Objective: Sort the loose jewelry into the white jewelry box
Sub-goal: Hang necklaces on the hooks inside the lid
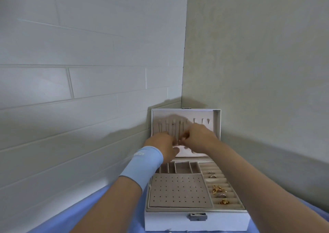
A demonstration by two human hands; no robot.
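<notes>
The white jewelry box (195, 222) stands open on a blue cloth, its lid (216, 126) upright against the wall corner. Both hands are raised in front of the lid's inner panel with its row of hooks (199, 121). My left hand (163, 146), above a light-blue wristband, and my right hand (199, 140) meet fingertip to fingertip, pinching something small that I cannot make out. Several gold and silver rings (219, 190) sit in the ring rolls on the box's right side. The perforated earring pad (178, 191) shows nothing on it.
Small beige compartments (183, 167) lie behind the earring pad. A metal clasp (198, 216) is on the box's front. White tiled wall (71, 72) on the left, beige wall (258, 54) on the right, blue cloth (89, 211) underneath.
</notes>
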